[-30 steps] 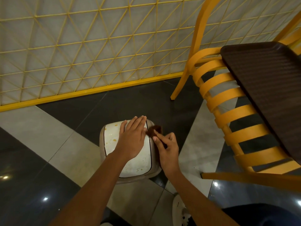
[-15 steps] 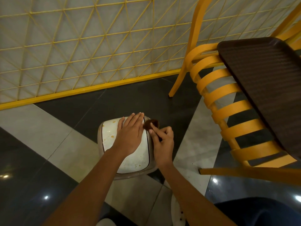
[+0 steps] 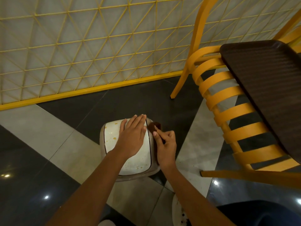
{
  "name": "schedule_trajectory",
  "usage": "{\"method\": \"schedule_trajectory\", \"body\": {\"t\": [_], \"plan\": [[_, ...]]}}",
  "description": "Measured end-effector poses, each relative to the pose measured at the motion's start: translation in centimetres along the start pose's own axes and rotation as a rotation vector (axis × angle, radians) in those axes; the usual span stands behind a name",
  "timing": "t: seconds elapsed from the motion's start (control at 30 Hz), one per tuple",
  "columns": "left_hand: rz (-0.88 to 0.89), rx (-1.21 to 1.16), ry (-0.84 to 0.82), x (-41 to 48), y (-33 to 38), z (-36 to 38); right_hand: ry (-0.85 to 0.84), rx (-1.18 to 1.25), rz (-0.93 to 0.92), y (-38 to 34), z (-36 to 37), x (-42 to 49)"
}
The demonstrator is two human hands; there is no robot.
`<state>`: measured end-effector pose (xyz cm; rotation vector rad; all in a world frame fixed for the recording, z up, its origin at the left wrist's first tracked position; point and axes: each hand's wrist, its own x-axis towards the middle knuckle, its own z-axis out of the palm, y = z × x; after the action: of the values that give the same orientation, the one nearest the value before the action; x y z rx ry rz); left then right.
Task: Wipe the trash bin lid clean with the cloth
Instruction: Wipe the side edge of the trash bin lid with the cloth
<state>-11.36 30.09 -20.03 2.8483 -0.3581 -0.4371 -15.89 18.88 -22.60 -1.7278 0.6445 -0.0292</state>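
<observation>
1. Trash bin lid (image 3: 136, 163): white, rounded-rectangle panel with a thin dark seam around it. It sits in the taupe rim of the bin (image 3: 138, 176), low centre of view, on the floor.
2. Lid surface: orange-brown spots near the far-left corner, mid-left, and scattered along the near edge.
3. Left hand (image 3: 132, 137): lies flat on the lid, fingers straight and together, pointing away. It grips nothing and covers the far-right part of the panel.
4. Right hand (image 3: 167, 145): fingers curled, pinching a small dark brown cloth (image 3: 156, 125). The cloth sits at the lid's far-right edge, on the rim, just beside the left hand's fingertips.
5. Right of the bin: yellow slatted chair (image 3: 228, 111), near but apart from it. A dark brown textured slab (image 3: 268, 88) overlaps the slats; can't tell if it's a tray or a tabletop.
6. Bottom edge: part of a white shoe (image 3: 176, 209) and dark blue fabric (image 3: 260, 214).
7. Floor (image 3: 48, 136): glossy dark and light grey tiles in diagonal bands, with lamp reflections.
8. Behind: yellow triangular lattice (image 3: 81, 46) over a pale panel, with a yellow base rail at floor level.
</observation>
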Motion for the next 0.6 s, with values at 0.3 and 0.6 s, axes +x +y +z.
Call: {"method": "schedule_trajectory", "body": {"t": [0.3, 0.6], "plan": [[-0.004, -0.010, 0.002, 0.0, 0.0, 0.0, -0.104, 0.064, 0.178, -0.2, -0.6, 1.0], [0.000, -0.003, -0.010, 0.0, 0.0, 0.0, -0.053, 0.053, 0.217, 1.3, -0.7, -0.2]]}}
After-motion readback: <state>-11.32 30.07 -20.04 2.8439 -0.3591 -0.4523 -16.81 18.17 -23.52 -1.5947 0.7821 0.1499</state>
